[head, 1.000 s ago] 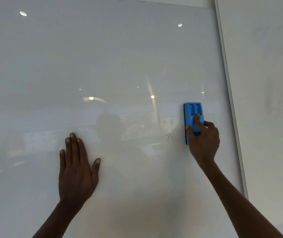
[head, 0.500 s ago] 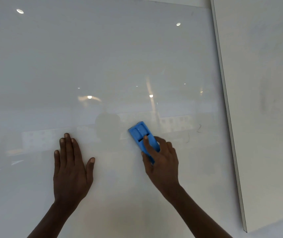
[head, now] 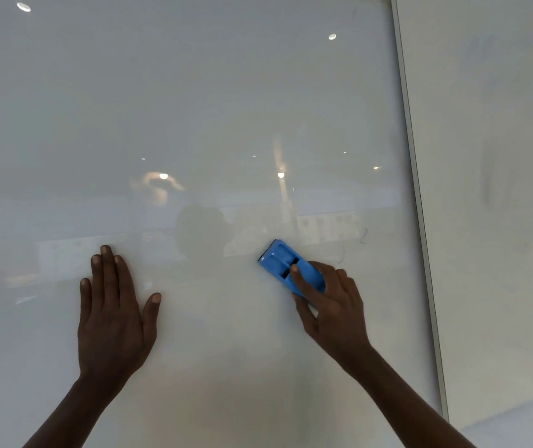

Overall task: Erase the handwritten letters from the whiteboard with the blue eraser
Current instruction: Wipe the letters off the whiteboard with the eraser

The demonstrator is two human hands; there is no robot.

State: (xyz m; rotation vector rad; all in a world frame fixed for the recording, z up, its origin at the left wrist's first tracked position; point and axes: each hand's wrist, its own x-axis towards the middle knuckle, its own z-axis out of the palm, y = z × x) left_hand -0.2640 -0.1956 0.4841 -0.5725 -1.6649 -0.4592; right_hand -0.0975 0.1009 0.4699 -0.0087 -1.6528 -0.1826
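The glossy whiteboard [head: 194, 92] fills most of the head view. My right hand [head: 334, 307] holds the blue eraser [head: 286, 263] flat against the board, tilted with its top end toward the upper left. Faint pen marks [head: 363, 236] sit up and to the right of the eraser, near the board's right edge, with another thin stroke [head: 342, 255] just right of the eraser. My left hand [head: 114, 310] lies flat on the board with fingers spread, well to the left of the eraser, holding nothing.
The board's grey metal frame [head: 417, 189] runs down the right side, with a plain white wall [head: 501, 189] beyond it. Ceiling lights and room shapes reflect in the board's surface.
My right hand swept the eraser down and left from near the right edge, then came back a little to the right. The eraser turned from upright to tilted. My left hand stayed put.
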